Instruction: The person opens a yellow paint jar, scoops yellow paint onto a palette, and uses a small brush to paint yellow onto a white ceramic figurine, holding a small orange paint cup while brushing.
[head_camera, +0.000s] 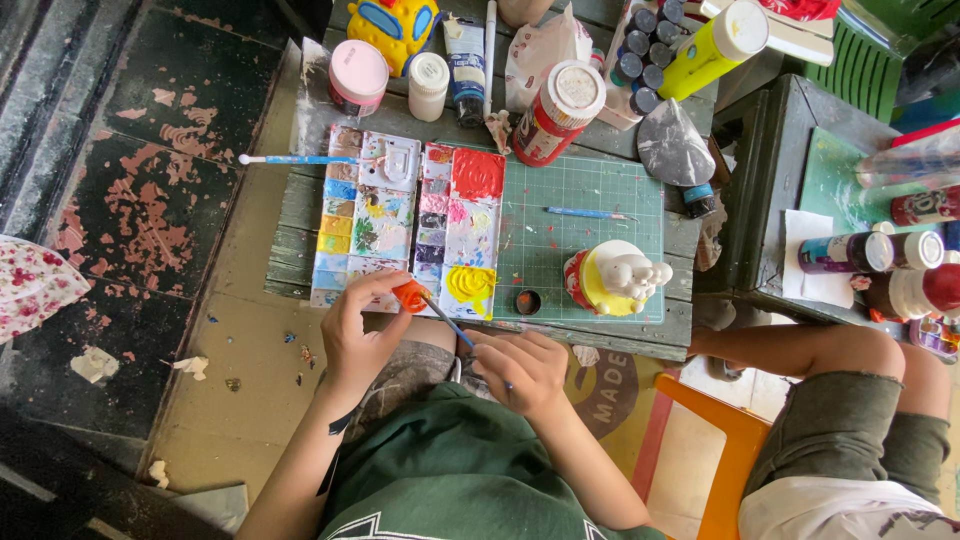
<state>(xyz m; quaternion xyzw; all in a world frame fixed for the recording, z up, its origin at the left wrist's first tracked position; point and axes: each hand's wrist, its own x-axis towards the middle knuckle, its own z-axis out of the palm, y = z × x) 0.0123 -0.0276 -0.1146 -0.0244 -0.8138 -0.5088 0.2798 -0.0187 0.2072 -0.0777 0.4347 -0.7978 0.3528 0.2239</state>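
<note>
Head view, left hand: the left hand (358, 335) is pinching a small orange piece (411, 296) between thumb and fingertips, holding it at the near edge of the paint palette (415, 225), at about 7 o'clock from the green cutting mat (585, 215).
Head view, right hand: the right hand (522, 368) is gripping a thin blue-handled brush (447, 322) with its fingers pressed together round the handle, the tip pointing to 10 o'clock and meeting the orange piece.
Head view, paint: a yellow blob (470, 284) is lying at 3 o'clock from the piece, a red patch (478, 173) at 1 o'clock.
Head view, nearby: a white and yellow figurine (615, 280) is standing on the mat at 3 o'clock from the hands; a small dark cap (528, 301) is sitting just beside it.
Doing it well: my judgement is that keeping the piece steady over the palette and stroking lightly with only the bristle tip is giving the cleanest coat, and drips are landing on the palette, not the lap.
Other person: a knee in green shorts (850, 400) is showing at 4 o'clock, well apart.
</note>
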